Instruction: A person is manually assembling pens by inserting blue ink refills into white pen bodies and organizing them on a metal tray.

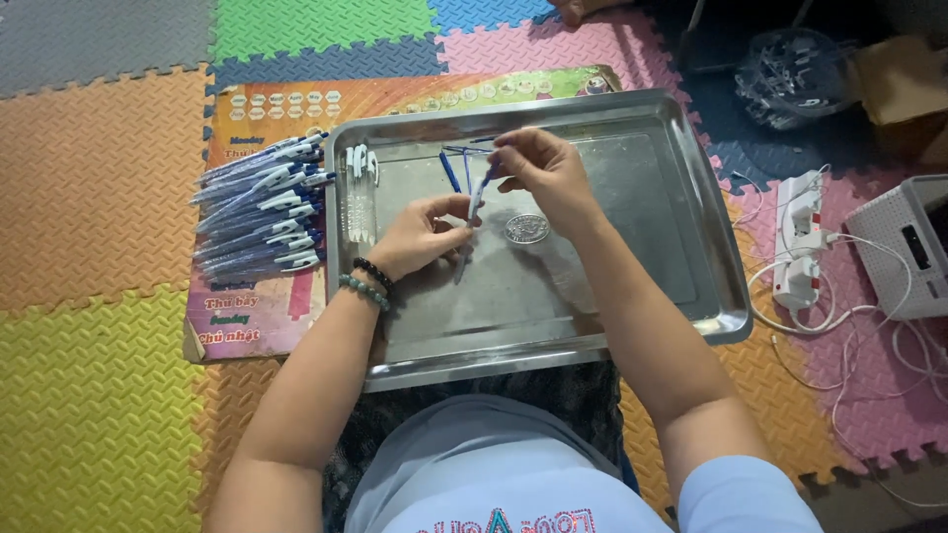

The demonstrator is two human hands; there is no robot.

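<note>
Two bare hands meet over a shallow steel tray (632, 296) that rests on the person's lap and on a floor of coloured foam mats (99, 197). Left hand (420, 237) has its grip closed, thumb and fingertips pinching the lower part of a slim clear pen barrel (468, 237) that slants up toward the other hand. Right hand (545, 173) is also closed in a pinch, fingertips on the upper end of that same barrel, where a small blue piece shows; whether it holds a separate part there cannot be told. The barrel sits above the middle of the tray, just left of a small round silvery disc (526, 228) lying on the tray bottom. Two bead bracelets (369, 281), one dark and one green, circle the left wrist. Near the tray's far left corner lie a few loose blue refills (452, 168) and white clips (359, 160). Beside the tray on the left, a pile of finished blue-and-white pens (262, 202) lies on a printed sheet (247, 326). Off to the right, a white power strip (798, 212) with cables lies on the mats beside a white box (908, 247).
</note>
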